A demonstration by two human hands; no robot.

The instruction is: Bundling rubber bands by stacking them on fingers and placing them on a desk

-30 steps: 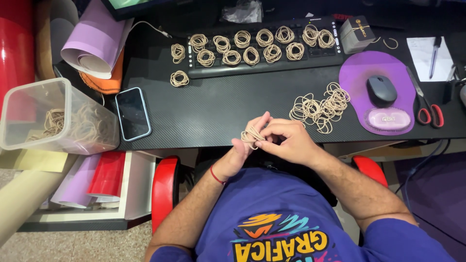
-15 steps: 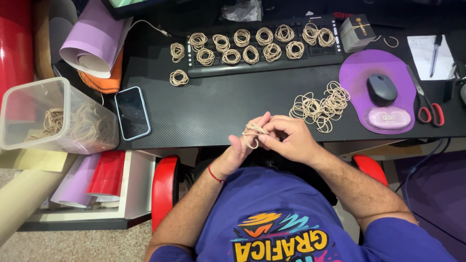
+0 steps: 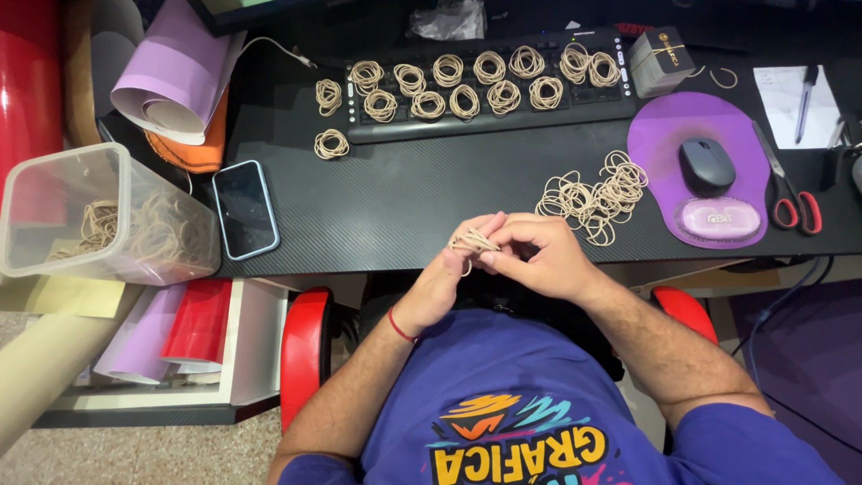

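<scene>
Left hand (image 3: 444,278) half curled, thumb and forefinger pinching one side of a small bunch of rubber bands (image 3: 471,241); right hand (image 3: 539,256) closed on the other side, fingertips meeting the left's over the near edge of the desk (image 3: 404,198). Bunch held up between both hands, clear of the desktop, a loop or two hanging below. Judged from the grip: midway through gathering and winding loose bands into one tidy coil, like the finished coils (image 3: 449,70) laid in rows on the keyboard (image 3: 404,135). Calls for a steady pinch on one side while turning the other, without letting loops spring free. Loose pile of bands (image 3: 593,193) just ahead of the right hand, near the purple mouse pad (image 3: 664,144) with its mouse (image 3: 707,166); scissors (image 3: 790,193) further right. Bare black desk straight ahead, between hands and keyboard, open for reaching. Phone (image 3: 245,208) at the left front edge, clear plastic tub (image 3: 108,216) of bands beyond it, off the desk's side. Near edge directly under the hands, so little room for a dropped band.
</scene>
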